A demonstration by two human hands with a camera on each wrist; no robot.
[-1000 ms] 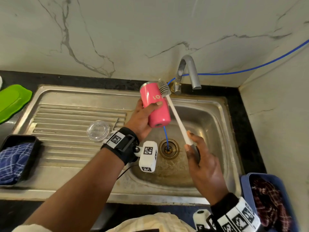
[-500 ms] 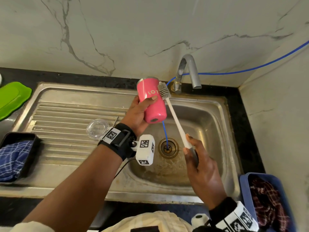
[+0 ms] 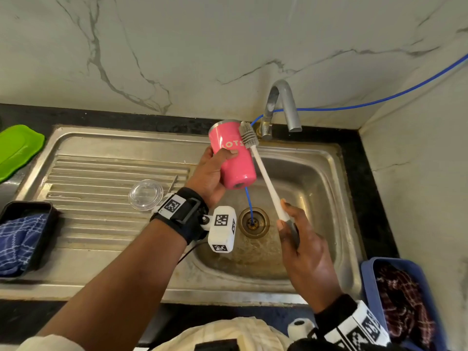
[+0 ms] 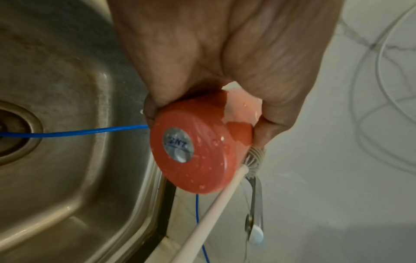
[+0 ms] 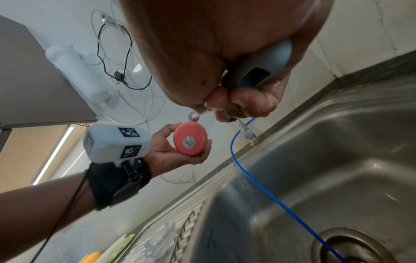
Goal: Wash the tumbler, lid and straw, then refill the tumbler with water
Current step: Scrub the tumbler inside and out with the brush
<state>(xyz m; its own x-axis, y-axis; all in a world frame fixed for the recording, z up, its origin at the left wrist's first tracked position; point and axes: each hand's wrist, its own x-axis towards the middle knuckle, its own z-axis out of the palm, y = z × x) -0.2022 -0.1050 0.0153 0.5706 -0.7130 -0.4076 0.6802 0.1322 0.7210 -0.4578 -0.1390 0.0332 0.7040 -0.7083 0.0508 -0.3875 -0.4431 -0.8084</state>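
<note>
My left hand (image 3: 211,173) grips the pink tumbler (image 3: 231,153) above the sink basin (image 3: 316,178), tilted so its base (image 4: 193,156) faces me and its mouth points toward the wall. My right hand (image 3: 301,252) holds the grey handle (image 5: 263,69) of a white bottle brush (image 3: 266,178). The brush's bristle head (image 3: 248,135) lies against the tumbler's outer side near the rim. The clear lid (image 3: 146,195) lies on the draining board, with a thin metal straw (image 3: 173,182) beside it, partly hidden by my left wrist.
A tap (image 3: 283,105) stands behind the basin with no water running. A thin blue tube (image 3: 249,203) runs from the wall into the drain (image 3: 254,222). A green tray (image 3: 17,148), a black tub of blue cloth (image 3: 22,236) and a blue basket (image 3: 395,300) sit around the sink.
The tumbler has been raised a little and turned in my left hand, showing more lettering. The brush head stays against its side near the rim.
</note>
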